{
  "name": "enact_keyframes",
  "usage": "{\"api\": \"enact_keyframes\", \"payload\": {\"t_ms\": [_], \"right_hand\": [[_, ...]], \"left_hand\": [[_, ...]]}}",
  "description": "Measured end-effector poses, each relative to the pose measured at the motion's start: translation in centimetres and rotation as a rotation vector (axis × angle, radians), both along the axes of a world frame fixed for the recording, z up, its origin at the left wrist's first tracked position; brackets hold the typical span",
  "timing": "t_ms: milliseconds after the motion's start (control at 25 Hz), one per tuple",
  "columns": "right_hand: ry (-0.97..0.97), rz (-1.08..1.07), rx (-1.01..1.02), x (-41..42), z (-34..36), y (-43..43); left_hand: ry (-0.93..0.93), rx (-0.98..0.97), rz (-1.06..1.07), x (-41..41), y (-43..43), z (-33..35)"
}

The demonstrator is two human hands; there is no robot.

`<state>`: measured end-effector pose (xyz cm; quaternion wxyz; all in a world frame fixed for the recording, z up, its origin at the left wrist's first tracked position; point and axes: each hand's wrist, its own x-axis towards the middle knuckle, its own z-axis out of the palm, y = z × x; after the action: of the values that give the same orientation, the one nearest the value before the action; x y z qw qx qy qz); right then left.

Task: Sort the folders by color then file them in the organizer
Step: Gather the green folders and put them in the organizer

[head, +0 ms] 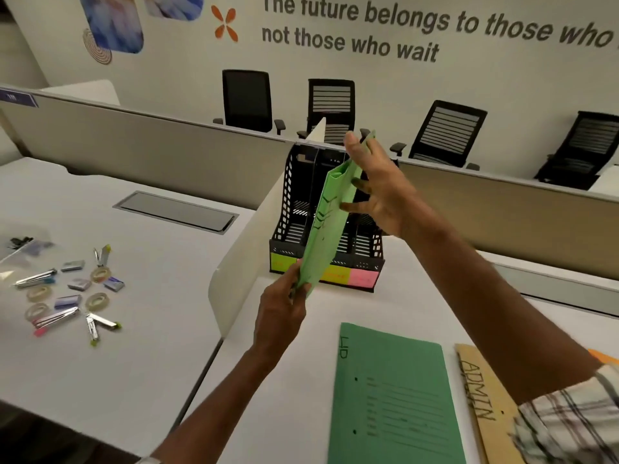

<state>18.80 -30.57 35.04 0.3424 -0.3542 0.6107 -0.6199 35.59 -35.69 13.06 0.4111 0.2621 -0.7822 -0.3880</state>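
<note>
Green folder (330, 222) in left hand (281, 316) and right hand (382, 195) tilts before black organizer (285, 195).

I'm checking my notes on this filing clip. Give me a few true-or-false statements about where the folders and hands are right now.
1. The left hand and right hand both hold the light green folder. True.
2. That folder already stands inside the black organizer. False: it is held tilted in front of it.
3. A darker green folder lies flat on the desk. True.
4. The brown folder reads SALES. False: it reads ADMIN.
</note>
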Motion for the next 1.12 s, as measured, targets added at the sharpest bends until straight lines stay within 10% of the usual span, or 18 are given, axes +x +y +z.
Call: {"api": "enact_keyframes", "payload": {"t_ms": [640,1120], "right_hand": [[0.376,-0.006,-0.034,-0.5,3.3,-12.8],[0.314,0.005,0.197,-2.7,-2.4,-19.4]], "left_hand": [[0.049,-0.085,0.014,-8.0,-15.8,2.3],[-0.144,-0.061,-0.071,-8.5,-19.7,-1.7]]}}
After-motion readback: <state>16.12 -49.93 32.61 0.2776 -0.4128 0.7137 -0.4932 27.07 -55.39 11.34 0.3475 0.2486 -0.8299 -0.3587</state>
